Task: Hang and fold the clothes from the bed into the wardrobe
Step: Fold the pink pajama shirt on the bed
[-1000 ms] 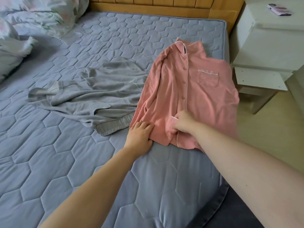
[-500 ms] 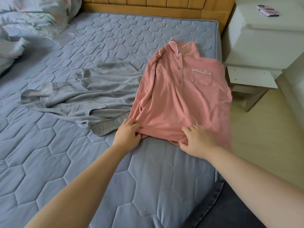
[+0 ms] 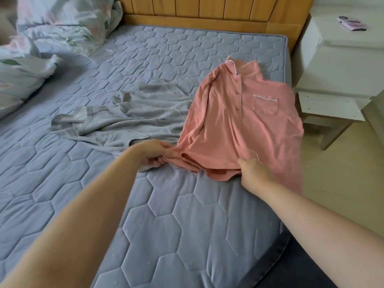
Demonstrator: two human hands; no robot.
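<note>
Shirt (image 3: pixel 224 125), pink and buttoned up the front, lies on the right side of the bed (image 3: pixel 187 225), collar toward the far end and its right side spilling over the bed's right edge. The bed's quilted blue-grey cover fills most of the view, with a wooden headboard (image 3: pixel 207 9) along the far end. Crumpled floral bedding (image 3: pixel 68 19) is heaped in the far left corner. A white nightstand (image 3: pixel 342 59) stands just beside the bed on the right, on a pale floor (image 3: pixel 353 173). A grey garment (image 3: pixel 135 121) sprawls rumpled left of the shirt, whose left edge lies over it. The left hand (image 3: pixel 154 151) grips the shirt's near left hem corner, fingers curled and clamped on bunched cloth, right over the grey garment's near edge. The right hand (image 3: pixel 253 173) holds the near hem further right; the thumb shows above the cloth and the fingers are tucked under it, clamped on the hem. The hem is gathered in folds between the two hands. A white-trimmed pocket (image 3: pixel 265 104) sits on the shirt's chest. A phone (image 3: pixel 352 23) lies on the nightstand.
</note>
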